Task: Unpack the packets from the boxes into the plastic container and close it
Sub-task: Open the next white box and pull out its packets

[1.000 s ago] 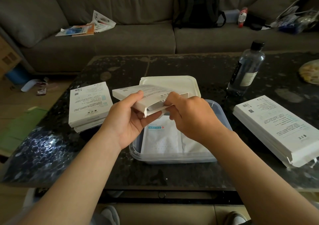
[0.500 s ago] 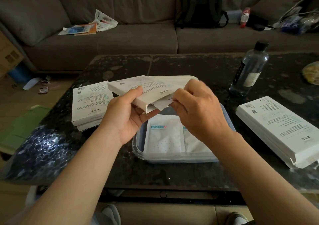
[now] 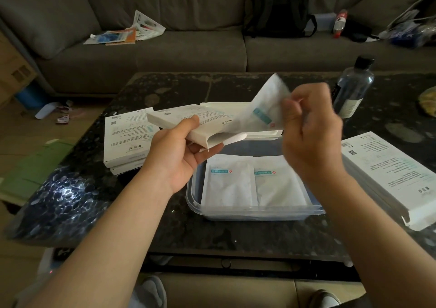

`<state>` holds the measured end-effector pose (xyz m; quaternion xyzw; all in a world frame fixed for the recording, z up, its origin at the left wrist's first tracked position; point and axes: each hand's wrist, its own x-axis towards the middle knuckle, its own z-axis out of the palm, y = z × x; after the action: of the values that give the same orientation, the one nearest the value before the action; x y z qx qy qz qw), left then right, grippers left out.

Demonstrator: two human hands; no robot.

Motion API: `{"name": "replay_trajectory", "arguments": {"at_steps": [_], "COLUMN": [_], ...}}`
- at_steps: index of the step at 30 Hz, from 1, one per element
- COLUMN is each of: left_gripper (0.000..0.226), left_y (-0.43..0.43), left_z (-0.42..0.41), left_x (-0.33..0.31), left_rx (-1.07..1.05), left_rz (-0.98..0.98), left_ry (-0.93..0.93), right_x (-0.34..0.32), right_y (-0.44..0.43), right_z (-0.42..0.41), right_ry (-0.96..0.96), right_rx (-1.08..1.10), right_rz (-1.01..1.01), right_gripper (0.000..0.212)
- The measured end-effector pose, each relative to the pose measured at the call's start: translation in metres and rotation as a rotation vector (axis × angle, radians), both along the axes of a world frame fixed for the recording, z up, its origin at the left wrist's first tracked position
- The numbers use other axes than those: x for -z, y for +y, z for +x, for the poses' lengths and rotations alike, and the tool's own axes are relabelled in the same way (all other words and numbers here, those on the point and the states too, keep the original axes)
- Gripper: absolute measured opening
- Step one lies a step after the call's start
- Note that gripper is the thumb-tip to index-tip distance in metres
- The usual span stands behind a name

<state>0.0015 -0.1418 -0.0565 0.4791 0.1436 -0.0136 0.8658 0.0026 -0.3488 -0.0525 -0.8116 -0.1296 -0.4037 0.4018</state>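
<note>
Packets (image 3: 230, 186) lie in container (image 3: 254, 215); left hand (image 3: 180, 153) grips box (image 3: 186, 118), right hand (image 3: 311, 142) pinches packet (image 3: 267, 104).

Head view – close, looking forward and down over the table (image 3: 165, 88).

Left packet (image 3: 228, 185) in the plastic container (image 3: 194, 198): teal strip with white Chinese characters, starts 医用, rest too small; red diamond with white cross beside it. Right packet (image 3: 280, 188): same strip and sign. Raised packet (image 3: 265, 110): teal strip blurred, red sign visible. Lifted box (image 3: 186, 118): QR code, upside-down fine print, unreadable. Left box stack (image 3: 127, 140): barcode, QR code, print unreadable. Right-side box (image 3: 387, 173): QR code, same. Bottle (image 3: 354, 88) label: illegible.
</note>
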Motion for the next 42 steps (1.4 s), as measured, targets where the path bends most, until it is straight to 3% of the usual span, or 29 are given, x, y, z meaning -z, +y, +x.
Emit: {"name": "replay_trajectory", "arguments": {"at_steps": [6,17,21,25,28,34,42], "left_gripper": [0.035,0.026,0.031,0.034,0.036,0.038,0.039], "left_y": [0.002,0.001,-0.001,0.0,-0.001,-0.006,-0.007], "left_z": [-0.002,-0.001,0.0,0.001,0.003,0.004,0.003], "left_x": [-0.001,-0.001,0.001,0.001,0.002,0.003,0.006], "left_rx": [-0.018,-0.092,-0.086,-0.084,-0.084,-0.071,-0.048], "left_rz": [0.009,0.04,0.058,0.056,0.063,0.049,0.086], "left_ry": [-0.024,-0.02,-0.025,-0.033,-0.032,-0.02,-0.026], "right_x": [-0.014,0.009,0.022,0.031,0.031,0.036,0.033], "right_y": [-0.034,-0.038,-0.036,-0.033,-0.02,-0.014,-0.015], "right_z": [0.008,0.023,0.025,0.025,0.015,0.001,0.004], "right_ry": [0.106,0.708,0.711,0.562,0.671,1.131,1.17], "right_rx": [0.087,-0.1,-0.044,0.061,-0.065,-0.269,-0.259], "right_rz": [0.053,-0.508,-0.795,-1.018,-0.958,-0.94,-1.105], "right_gripper": [0.01,0.008,0.023,0.045,0.044,0.089,0.089]}}
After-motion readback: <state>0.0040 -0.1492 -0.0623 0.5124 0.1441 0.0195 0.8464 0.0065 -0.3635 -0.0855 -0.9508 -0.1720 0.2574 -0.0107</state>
